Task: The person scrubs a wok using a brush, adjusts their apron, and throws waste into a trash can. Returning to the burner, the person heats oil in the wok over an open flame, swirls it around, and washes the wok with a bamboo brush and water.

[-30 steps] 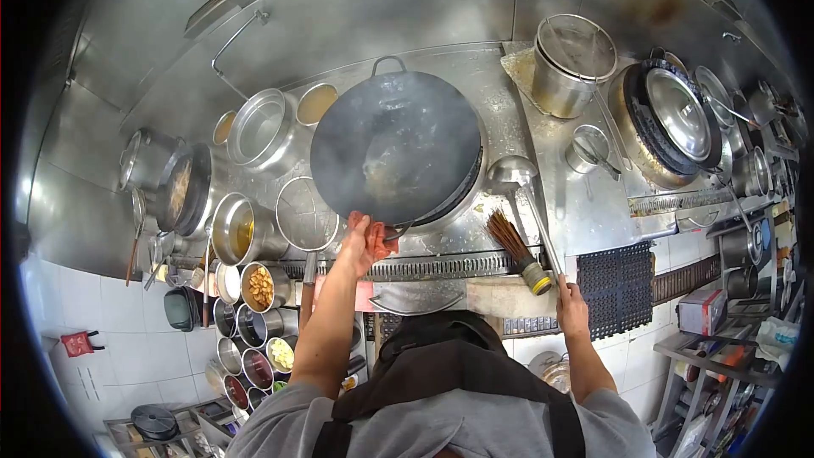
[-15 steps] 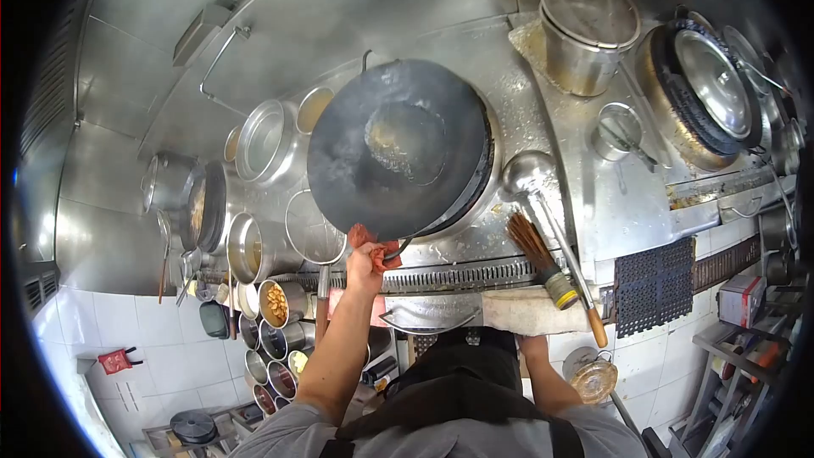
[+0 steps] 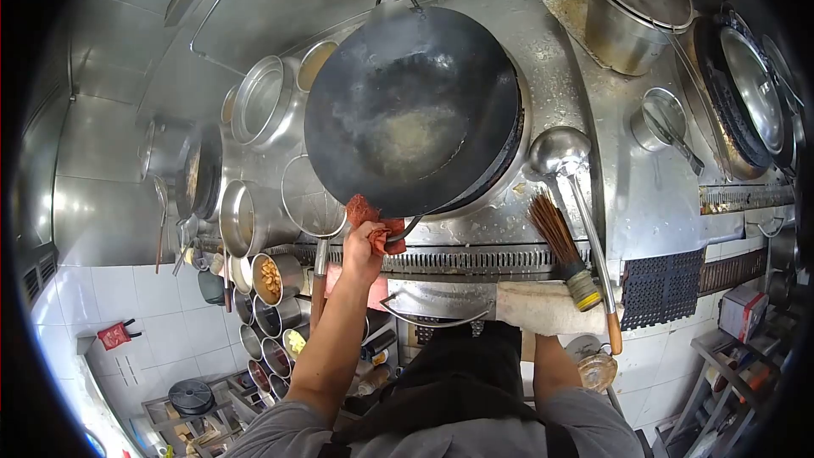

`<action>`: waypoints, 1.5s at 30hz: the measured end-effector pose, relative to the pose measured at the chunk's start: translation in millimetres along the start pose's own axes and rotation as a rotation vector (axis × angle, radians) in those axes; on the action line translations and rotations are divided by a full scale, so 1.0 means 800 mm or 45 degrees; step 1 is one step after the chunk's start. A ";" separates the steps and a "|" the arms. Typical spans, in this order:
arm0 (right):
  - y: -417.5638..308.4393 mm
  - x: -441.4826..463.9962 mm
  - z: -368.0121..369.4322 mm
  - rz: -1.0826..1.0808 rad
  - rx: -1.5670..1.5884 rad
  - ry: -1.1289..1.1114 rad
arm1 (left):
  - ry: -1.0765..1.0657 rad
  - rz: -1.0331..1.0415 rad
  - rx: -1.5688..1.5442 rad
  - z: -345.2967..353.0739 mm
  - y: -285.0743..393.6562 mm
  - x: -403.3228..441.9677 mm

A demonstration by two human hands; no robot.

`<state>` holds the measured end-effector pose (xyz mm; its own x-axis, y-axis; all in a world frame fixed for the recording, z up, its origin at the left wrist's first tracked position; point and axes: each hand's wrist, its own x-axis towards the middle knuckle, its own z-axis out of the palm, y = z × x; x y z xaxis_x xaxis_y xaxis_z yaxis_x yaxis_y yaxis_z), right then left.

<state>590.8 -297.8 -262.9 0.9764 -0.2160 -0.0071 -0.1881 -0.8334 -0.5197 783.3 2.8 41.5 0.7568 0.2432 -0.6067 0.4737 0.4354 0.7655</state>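
My left hand [image 3: 363, 246] is closed round a folded red cloth [image 3: 386, 239] at the near handle of a large black wok [image 3: 348, 153]. The wok sits tilted on the round burner, with faint steam above it and a small pool of cloudy liquid [image 3: 411, 140] inside. Only my right forearm [image 3: 553, 366] shows; that hand is hidden below the counter edge, under the folded white cloth [image 3: 543, 305]. A steel ladle [image 3: 560, 150] and a bamboo wok brush [image 3: 560, 242] lie to the right of the wok.
Left of the wok stand a wire strainer [image 3: 312, 195], a steel pot [image 3: 242, 219] and several containers of ingredients. At the right are a tall pot [image 3: 626, 38] topped with a sieve, a small steel cup [image 3: 649, 123] and a black perforated mat [image 3: 661, 290].
My view has shifted. The wok's tilt has changed, its far handle shows more fully, and the liquid has moved toward my side. My left hand keeps its grip; my right hand has gone further out of sight.
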 end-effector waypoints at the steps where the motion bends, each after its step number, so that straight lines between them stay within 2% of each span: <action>1: 0.000 -0.002 -0.001 0.001 -0.005 -0.003 | -0.020 -0.004 0.015 -0.001 0.001 0.000; 20: 0.019 -0.013 -0.012 -0.007 -0.005 -0.002 | -0.021 0.026 -0.019 -0.022 -0.012 0.020; 25: 0.029 -0.026 -0.029 -0.015 -0.020 -0.008 | -0.056 -0.008 0.135 -0.016 -0.004 0.010; 29: 0.024 -0.032 -0.043 -0.019 -0.030 0.008 | -0.049 0.022 0.024 0.001 0.002 0.000; 37: 0.013 -0.001 -0.012 0.017 -0.036 0.006 | -0.108 0.010 -0.007 -0.017 -0.007 0.015; 45: 0.012 -0.004 -0.006 0.029 -0.027 -0.019 | -0.004 0.004 0.085 -0.010 -0.002 0.008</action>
<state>585.0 -307.4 -264.1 0.9732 -0.2277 -0.0319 -0.2127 -0.8390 -0.5008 783.6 10.8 35.2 0.7598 0.2414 -0.6036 0.5003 0.3758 0.7801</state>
